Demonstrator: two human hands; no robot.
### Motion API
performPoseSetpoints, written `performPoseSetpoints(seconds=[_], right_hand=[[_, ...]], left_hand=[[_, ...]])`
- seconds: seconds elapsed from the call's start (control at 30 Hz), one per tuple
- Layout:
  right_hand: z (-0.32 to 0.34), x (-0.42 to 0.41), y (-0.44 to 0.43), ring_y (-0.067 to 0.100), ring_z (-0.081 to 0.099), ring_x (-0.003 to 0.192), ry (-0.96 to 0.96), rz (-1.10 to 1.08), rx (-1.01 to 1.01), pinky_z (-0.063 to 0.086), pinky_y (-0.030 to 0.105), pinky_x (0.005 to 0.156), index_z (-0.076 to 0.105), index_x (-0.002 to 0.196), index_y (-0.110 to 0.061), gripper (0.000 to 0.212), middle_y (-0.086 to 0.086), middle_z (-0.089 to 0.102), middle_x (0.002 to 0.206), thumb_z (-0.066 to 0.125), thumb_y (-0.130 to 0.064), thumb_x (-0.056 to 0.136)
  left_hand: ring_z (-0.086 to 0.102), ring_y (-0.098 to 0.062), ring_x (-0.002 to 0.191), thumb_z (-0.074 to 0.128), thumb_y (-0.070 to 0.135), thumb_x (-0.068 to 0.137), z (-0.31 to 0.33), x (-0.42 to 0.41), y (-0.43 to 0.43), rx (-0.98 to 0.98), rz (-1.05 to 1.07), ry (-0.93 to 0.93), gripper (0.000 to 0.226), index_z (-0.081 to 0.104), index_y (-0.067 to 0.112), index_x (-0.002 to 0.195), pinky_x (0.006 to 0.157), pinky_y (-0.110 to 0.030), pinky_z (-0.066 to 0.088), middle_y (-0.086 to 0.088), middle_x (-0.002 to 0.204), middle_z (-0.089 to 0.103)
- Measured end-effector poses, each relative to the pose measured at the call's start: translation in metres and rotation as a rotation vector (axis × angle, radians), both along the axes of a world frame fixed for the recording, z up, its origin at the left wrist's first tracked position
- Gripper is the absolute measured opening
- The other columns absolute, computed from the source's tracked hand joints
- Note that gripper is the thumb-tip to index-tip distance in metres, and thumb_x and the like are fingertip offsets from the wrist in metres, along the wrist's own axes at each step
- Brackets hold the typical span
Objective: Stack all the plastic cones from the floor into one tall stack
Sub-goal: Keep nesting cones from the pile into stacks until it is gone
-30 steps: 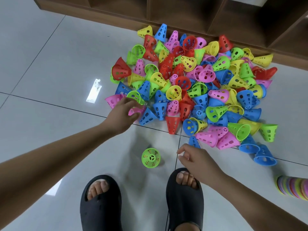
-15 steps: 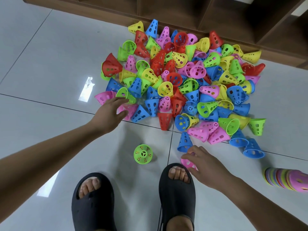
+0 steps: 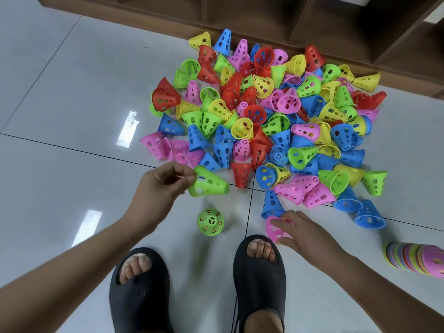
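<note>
A heap of several perforated plastic cones [image 3: 276, 121] in red, blue, green, yellow and pink covers the floor ahead. My left hand [image 3: 158, 186] pinches the rim of a green cone [image 3: 209, 182], held on its side just above the floor. My right hand [image 3: 305, 233] has its fingers curled over a pink cone [image 3: 275, 229] lying near my right foot. One green cone [image 3: 211, 222] stands upright, alone, between my hands. A stack of nested cones [image 3: 418, 259] lies on its side at the right edge.
My feet in black slippers [image 3: 258, 280] stand at the bottom centre on grey floor tiles [image 3: 72, 92]. A wooden shelf base [image 3: 264, 22] runs along the far side of the heap. A blue cone [image 3: 272, 204] stands just beyond my right hand.
My left hand has lifted a green cone out of the heap's near edge and drawn it back. My right hand has reached down onto the pink cone by my foot.
</note>
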State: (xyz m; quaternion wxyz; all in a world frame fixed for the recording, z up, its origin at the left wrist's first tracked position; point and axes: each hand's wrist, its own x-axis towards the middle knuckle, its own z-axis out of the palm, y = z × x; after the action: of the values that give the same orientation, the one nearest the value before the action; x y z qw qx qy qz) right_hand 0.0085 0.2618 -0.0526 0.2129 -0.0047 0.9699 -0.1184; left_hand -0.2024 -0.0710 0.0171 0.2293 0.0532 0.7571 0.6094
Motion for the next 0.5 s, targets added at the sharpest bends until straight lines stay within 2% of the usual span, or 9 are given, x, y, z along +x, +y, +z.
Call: performPoseSetpoints(seconds=[0.1,0.17,0.23,0.3,0.37,0.43,0.5], right_hand=[[-0.004,0.004,0.003,0.018,0.060,0.116,0.002,-0.027,-0.015,0.053,0.030,0.086,0.062,0.141,-0.031,0.053,-0.005,0.058,0.132,0.075,-0.048,0.092],[-0.002,0.005,0.006,0.017,0.063,0.109,-0.014,-0.042,-0.028,0.053,0.029,0.082,0.063,0.137,-0.028,0.054,-0.005,0.059,0.126,0.081,-0.041,0.088],[0.005,0.002,0.008,0.019,0.069,0.098,0.003,-0.094,-0.047,0.049,0.029,0.074,0.066,0.128,-0.026,0.043,-0.006,0.062,0.116,0.083,-0.033,0.089],[0.015,-0.003,0.006,0.019,0.069,0.089,0.071,-0.110,-0.070,0.052,0.032,0.071,0.068,0.118,-0.025,0.028,-0.008,0.062,0.107,0.076,-0.036,0.094],[0.029,-0.010,-0.004,0.010,0.066,0.085,0.112,-0.130,-0.164,0.055,0.033,0.072,0.066,0.111,-0.028,0.020,-0.012,0.060,0.102,0.066,-0.044,0.099],[0.047,-0.019,-0.018,0.009,0.063,0.083,0.097,-0.201,-0.318,0.052,0.029,0.072,0.065,0.103,-0.029,0.021,-0.011,0.061,0.093,0.058,-0.049,0.102],[0.062,-0.029,-0.034,0.014,0.061,0.078,0.033,-0.288,-0.487,0.050,0.032,0.072,0.061,0.092,-0.024,0.029,-0.004,0.061,0.082,0.052,-0.049,0.105]], left_hand=[[0.064,-0.012,0.072,0.074,0.000,0.095,-0.010,0.018,0.002,0.101,-0.019,-0.123,0.006,0.075,0.001,0.100,0.068,-0.022,0.055,-0.008,0.086,0.075],[0.064,-0.013,0.072,0.072,0.000,0.096,-0.019,0.029,0.002,0.125,-0.051,-0.190,0.006,0.074,-0.001,0.102,0.067,-0.023,0.054,-0.005,0.083,0.074],[0.063,-0.013,0.072,0.070,0.000,0.097,-0.030,0.037,-0.001,0.126,-0.080,-0.241,0.006,0.074,0.000,0.101,0.067,-0.022,0.053,-0.002,0.081,0.073],[0.063,-0.013,0.074,0.070,0.002,0.099,-0.040,0.042,-0.004,0.091,-0.094,-0.264,0.008,0.076,0.006,0.099,0.069,-0.023,0.053,-0.002,0.082,0.073],[0.064,-0.013,0.077,0.068,0.004,0.101,-0.050,0.045,-0.008,0.036,-0.108,-0.255,0.019,0.079,0.018,0.095,0.071,-0.025,0.053,-0.002,0.086,0.076],[0.065,-0.012,0.080,0.066,0.005,0.103,-0.059,0.047,-0.010,-0.015,-0.116,-0.247,0.025,0.079,0.024,0.094,0.072,-0.027,0.053,0.000,0.090,0.077],[0.065,-0.011,0.081,0.064,0.004,0.103,-0.064,0.050,-0.010,-0.048,-0.114,-0.245,0.025,0.078,0.023,0.097,0.072,-0.029,0.054,0.000,0.093,0.077]])
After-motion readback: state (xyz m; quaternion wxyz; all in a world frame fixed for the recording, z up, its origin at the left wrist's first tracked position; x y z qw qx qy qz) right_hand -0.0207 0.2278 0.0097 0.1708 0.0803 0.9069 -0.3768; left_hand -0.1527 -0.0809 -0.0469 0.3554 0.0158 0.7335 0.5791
